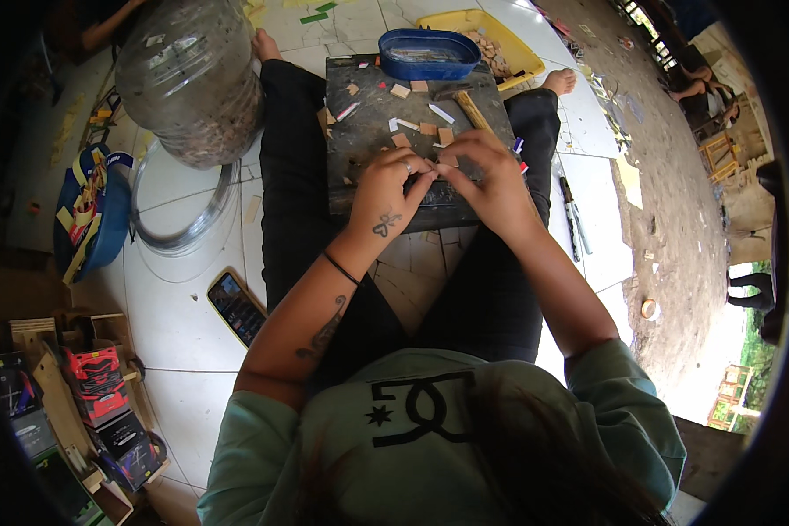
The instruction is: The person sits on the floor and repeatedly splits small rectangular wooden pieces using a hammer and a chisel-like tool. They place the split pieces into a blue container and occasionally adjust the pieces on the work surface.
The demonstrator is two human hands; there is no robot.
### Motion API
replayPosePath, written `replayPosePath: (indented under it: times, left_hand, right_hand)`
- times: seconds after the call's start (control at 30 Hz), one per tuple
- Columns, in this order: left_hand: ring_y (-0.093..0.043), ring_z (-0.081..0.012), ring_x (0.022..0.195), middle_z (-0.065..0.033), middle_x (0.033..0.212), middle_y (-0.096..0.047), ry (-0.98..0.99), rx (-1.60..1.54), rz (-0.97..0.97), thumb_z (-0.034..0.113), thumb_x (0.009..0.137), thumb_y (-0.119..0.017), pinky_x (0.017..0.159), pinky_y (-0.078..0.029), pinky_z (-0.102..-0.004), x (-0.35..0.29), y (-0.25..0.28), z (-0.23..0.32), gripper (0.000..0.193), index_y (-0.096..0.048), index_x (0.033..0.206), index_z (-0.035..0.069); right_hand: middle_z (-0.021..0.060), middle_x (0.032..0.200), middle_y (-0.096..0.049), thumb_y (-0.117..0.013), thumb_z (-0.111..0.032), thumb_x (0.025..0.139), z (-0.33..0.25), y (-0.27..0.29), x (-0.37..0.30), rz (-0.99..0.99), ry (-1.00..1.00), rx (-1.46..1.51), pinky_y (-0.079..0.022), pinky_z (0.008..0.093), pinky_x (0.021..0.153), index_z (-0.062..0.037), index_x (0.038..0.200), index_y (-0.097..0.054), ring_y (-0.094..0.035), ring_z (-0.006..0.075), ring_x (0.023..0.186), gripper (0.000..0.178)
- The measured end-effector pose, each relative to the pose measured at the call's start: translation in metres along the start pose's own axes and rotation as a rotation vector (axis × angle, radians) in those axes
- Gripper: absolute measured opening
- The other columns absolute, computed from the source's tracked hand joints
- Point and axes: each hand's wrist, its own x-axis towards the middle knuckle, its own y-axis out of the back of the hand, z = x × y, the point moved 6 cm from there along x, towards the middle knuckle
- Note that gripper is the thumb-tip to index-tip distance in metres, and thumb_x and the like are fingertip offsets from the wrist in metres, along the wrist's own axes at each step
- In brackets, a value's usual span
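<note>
Room is tightest just ahead of the grip, where wooden squares (427,129) and a hammer (473,111) lie on a dark board (349,114). Left hand (389,186) and right hand (491,175) meet there, fingertips pinched narrowly about a tiny piece (433,168), too small to identify. The board's near edge runs just below the grip; its left edge lies beyond the left fingers, with dark surface showing between. A blue oval tub (430,72) stands at the far edge. Trousered legs (289,145) flank the board, and below the grip, floor tile (412,273) shows between the thighs.
</note>
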Motion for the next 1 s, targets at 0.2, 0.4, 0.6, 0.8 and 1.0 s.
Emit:
replayPosePath:
  times: [0.2,0.4,0.6,0.8,1.0]
  left_hand:
    - [-0.062,-0.0274,0.071,-0.0116,0.078,-0.063,-0.028,0.008,0.002,0.006,0.084,-0.068,0.065,-0.048,-0.035,-0.002,-0.001,0.002,0.008,-0.066,0.08,-0.001]
    - [-0.062,-0.0284,0.069,-0.0117,0.078,-0.063,0.01,-0.004,-0.025,0.006,0.083,-0.068,0.062,-0.048,-0.0348,-0.003,-0.003,-0.003,0.009,-0.065,0.079,-0.001]
    - [-0.06,-0.0274,0.067,-0.0115,0.077,-0.063,-0.069,0.012,0.008,0.004,0.083,-0.068,0.06,-0.046,-0.0346,-0.004,-0.004,0.001,0.007,-0.066,0.079,-0.001]
    - [-0.058,-0.0246,0.065,-0.0106,0.078,-0.063,-0.057,-0.004,0.003,0.004,0.083,-0.069,0.057,-0.044,-0.0333,-0.003,-0.005,0.0,0.006,-0.066,0.079,-0.001]
    - [-0.061,-0.0263,0.068,-0.0111,0.078,-0.064,-0.044,0.031,-0.003,0.004,0.083,-0.068,0.061,-0.046,-0.034,-0.004,-0.005,0.001,0.006,-0.066,0.08,-0.001]
  right_hand:
    - [0.0196,0.119,-0.054,-0.069,-0.007,0.081,0.027,0.045,-0.084,-0.113,-0.545,-0.62,-0.048,0.045,0.092,-0.0063,0.129,-0.044,-0.054,0.04,0.113,0.054]
    - [0.0213,0.109,-0.061,-0.053,-0.006,0.095,0.014,0.064,-0.115,-0.008,-0.486,-0.108,-0.05,0.0422,0.086,-0.0045,0.134,-0.046,-0.064,0.0361,0.097,0.04]
    - [0.0202,0.094,-0.063,-0.046,-0.011,0.101,-0.049,0.087,-0.157,-0.238,-0.728,0.036,-0.05,0.0334,0.077,-0.0048,0.139,-0.045,-0.064,0.0253,0.077,0.039]
    - [0.0235,0.099,-0.063,-0.048,-0.007,0.099,-0.075,0.095,-0.168,-0.155,-0.569,-0.125,-0.052,0.0381,0.076,-0.0065,0.141,-0.044,-0.067,0.0338,0.083,0.042]
    - [0.0257,0.104,-0.063,-0.05,-0.004,0.097,-0.076,0.097,-0.175,-0.14,-0.559,-0.149,-0.052,0.042,0.078,-0.008,0.141,-0.045,-0.067,0.0389,0.091,0.044]
